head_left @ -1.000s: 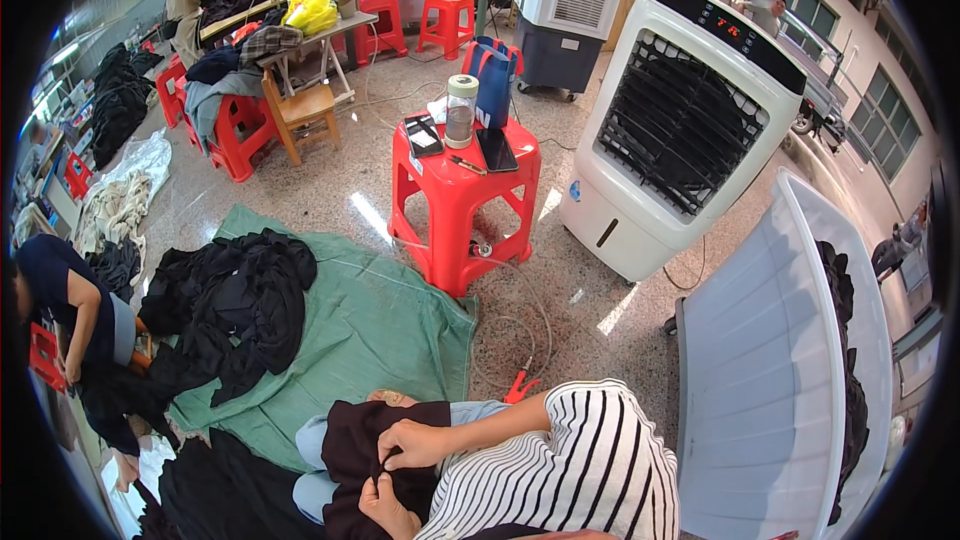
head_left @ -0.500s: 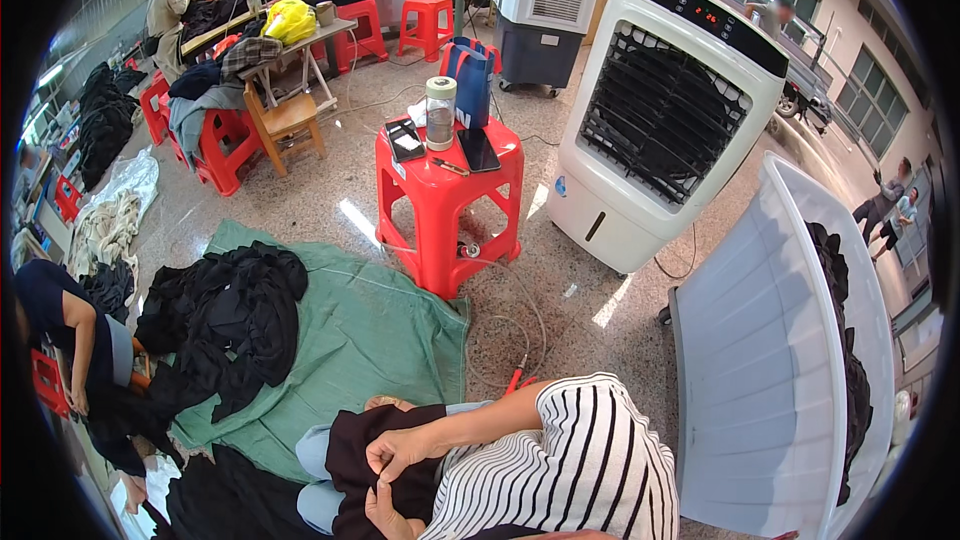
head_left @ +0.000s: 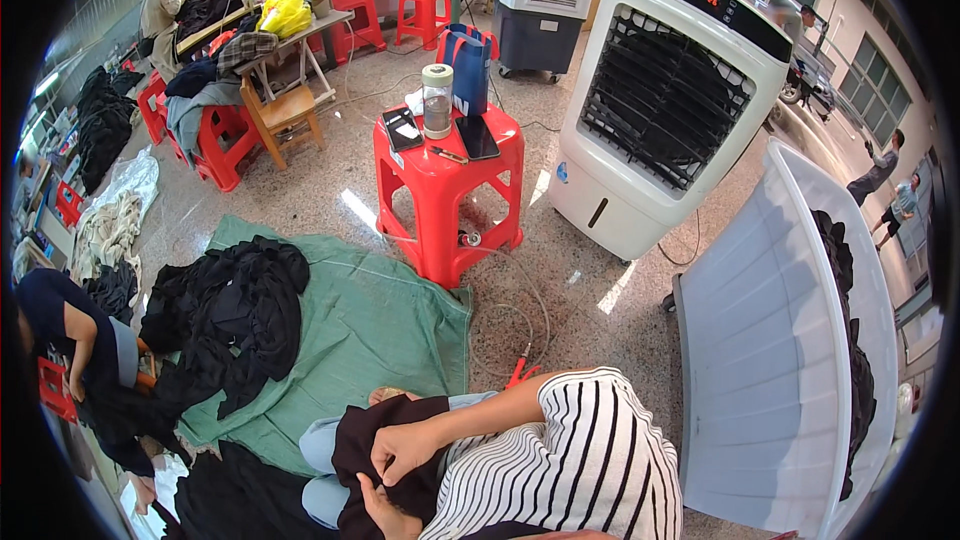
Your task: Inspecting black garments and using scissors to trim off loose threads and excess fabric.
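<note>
A piece of dark brown-black cloth (head_left: 358, 440) lies across my lap, over light blue trousers. My right hand (head_left: 408, 448), at the end of the bare forearm below a striped sleeve, pinches the cloth between thumb and fingers. Just below it my left hand (head_left: 388, 515) closes on the same cloth, its thumb up close to the right fingertips. Whatever small detail lies between the fingertips is too fine to make out.
A green sheet (head_left: 380, 325) with a heap of black garments (head_left: 240, 315) lies ahead. Around stand a red stool (head_left: 447, 195) bearing a bottle and phone, an air cooler (head_left: 625, 190), and a large pale bin (head_left: 760, 360) with dark cloth. A co-worker (head_left: 75, 315) handles black cloth at left.
My left thumb has shifted left against the cloth, while my right hand has turned slightly and stays pinched. The whole view has shifted a little. People in the right background have moved.
</note>
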`<state>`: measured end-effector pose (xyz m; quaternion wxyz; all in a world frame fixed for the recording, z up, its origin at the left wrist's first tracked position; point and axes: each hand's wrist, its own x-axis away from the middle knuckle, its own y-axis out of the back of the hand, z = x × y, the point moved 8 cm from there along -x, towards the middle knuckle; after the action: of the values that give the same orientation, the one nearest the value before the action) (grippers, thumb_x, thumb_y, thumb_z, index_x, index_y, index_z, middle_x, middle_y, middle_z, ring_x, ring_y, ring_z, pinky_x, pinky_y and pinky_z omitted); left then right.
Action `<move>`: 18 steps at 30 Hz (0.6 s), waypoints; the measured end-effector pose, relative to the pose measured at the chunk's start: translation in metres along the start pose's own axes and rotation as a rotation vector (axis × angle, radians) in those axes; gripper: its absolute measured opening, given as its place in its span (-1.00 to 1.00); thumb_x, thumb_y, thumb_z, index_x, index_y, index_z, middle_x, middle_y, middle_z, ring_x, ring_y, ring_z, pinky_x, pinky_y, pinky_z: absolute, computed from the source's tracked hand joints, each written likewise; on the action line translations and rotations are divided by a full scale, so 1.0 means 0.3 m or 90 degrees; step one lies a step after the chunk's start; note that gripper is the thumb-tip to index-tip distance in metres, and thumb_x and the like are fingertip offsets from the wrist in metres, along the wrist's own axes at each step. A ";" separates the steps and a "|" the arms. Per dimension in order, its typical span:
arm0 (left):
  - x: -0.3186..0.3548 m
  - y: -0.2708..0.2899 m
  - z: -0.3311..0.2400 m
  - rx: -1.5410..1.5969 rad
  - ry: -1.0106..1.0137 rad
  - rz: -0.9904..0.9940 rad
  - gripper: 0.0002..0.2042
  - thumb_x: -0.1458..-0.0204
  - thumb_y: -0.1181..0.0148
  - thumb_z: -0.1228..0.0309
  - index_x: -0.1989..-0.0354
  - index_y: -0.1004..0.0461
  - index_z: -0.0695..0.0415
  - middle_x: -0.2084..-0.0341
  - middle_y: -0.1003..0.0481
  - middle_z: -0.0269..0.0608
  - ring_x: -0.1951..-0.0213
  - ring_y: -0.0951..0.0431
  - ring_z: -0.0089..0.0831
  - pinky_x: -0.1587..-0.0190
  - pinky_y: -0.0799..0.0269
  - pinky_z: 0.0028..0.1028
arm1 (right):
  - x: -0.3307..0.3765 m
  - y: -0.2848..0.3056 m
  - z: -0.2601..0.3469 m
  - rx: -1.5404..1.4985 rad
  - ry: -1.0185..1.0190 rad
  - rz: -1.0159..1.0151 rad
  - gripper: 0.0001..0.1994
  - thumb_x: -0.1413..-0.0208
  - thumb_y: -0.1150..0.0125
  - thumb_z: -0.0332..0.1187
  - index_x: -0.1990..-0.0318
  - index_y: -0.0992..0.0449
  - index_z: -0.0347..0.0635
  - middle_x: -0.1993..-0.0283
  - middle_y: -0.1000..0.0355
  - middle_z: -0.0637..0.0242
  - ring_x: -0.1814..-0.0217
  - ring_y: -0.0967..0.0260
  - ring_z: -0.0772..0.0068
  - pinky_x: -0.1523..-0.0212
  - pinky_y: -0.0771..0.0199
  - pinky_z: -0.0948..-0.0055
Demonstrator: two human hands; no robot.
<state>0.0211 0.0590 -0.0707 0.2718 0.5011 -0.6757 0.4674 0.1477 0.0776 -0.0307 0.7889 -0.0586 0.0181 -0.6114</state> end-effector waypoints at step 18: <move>0.010 -0.051 -0.187 -0.089 -0.476 0.005 -0.80 -0.16 -0.20 0.43 0.48 -0.38 0.18 0.61 -0.30 -0.48 0.54 -0.27 -0.67 0.53 -0.16 -0.57 | 0.019 -0.089 0.106 0.311 0.034 0.046 -0.79 0.02 -0.26 -0.29 0.30 -0.47 -0.23 0.54 -0.44 0.12 0.44 -0.42 -0.06 0.36 -0.35 0.10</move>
<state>0.0287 0.1074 -0.0393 0.0381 0.6150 -0.7602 0.2061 0.1267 0.0676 0.0040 0.8005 0.1508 -0.1069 -0.5701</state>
